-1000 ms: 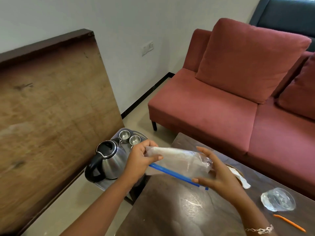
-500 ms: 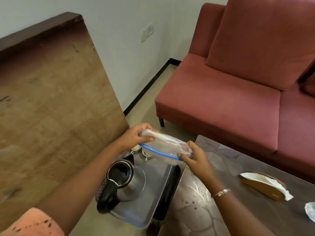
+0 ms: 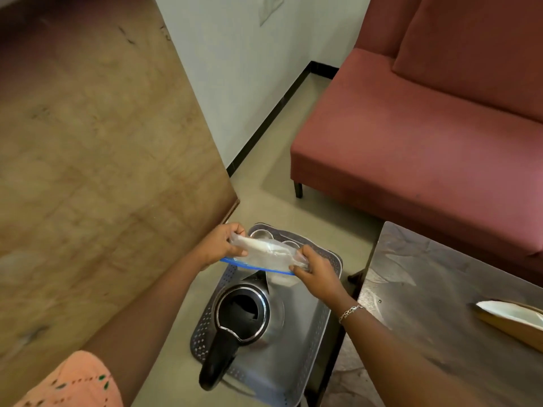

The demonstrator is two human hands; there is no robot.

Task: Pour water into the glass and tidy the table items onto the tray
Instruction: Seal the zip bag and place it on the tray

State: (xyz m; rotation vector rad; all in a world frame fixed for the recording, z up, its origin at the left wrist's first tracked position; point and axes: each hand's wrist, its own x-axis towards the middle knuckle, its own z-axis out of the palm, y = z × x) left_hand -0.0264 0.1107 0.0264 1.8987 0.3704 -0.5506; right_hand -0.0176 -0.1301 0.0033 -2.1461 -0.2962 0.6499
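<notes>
A clear plastic zip bag (image 3: 266,254) with a blue seal strip and white contents hangs over the far part of the metal tray (image 3: 305,342). My left hand (image 3: 219,245) pinches its left end and my right hand (image 3: 316,270) grips its right end. On the tray stands a steel kettle (image 3: 249,318) with a black handle and its lid open. Two small steel cups (image 3: 261,234) at the tray's far end are partly hidden behind the bag.
The dark table (image 3: 446,318) lies to the right with a brown pouch (image 3: 511,320) with white lining on it. A red sofa (image 3: 426,118) stands beyond. A large wooden board (image 3: 97,160) leans on the left, and bare floor lies between it and the tray.
Both hands have carried the bag leftward from above the table to over the tray and lowered it toward the cups. The view has tilted down and left.
</notes>
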